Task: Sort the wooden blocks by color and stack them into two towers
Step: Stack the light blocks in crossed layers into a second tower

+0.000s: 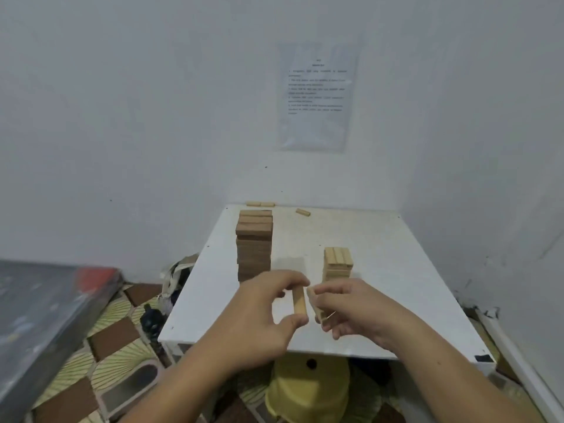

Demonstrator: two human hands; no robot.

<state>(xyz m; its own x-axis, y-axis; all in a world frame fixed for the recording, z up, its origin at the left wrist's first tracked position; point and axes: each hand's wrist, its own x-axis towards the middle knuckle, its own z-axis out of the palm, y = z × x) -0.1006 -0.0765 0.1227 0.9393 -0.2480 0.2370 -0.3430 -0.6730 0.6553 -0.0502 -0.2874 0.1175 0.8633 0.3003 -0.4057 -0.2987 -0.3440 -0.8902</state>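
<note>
Desk point(381, 239): I've got both towers standing on it.
Dark tower point(254, 248): 11 o'clock, tall, looks finished to me.
Light tower point(338, 264): 1 o'clock, shorter, wants more.
Left hand point(268, 312): fingers point(290, 279) and thumb pinch a pale block point(299, 302) by its ends, dead centre.
Right hand point(357, 309): fingers curled round a second pale block point(315, 306).
Loose blocks point(260, 204): three pale ones, 12 o'clock, not yet stacked.
</note>
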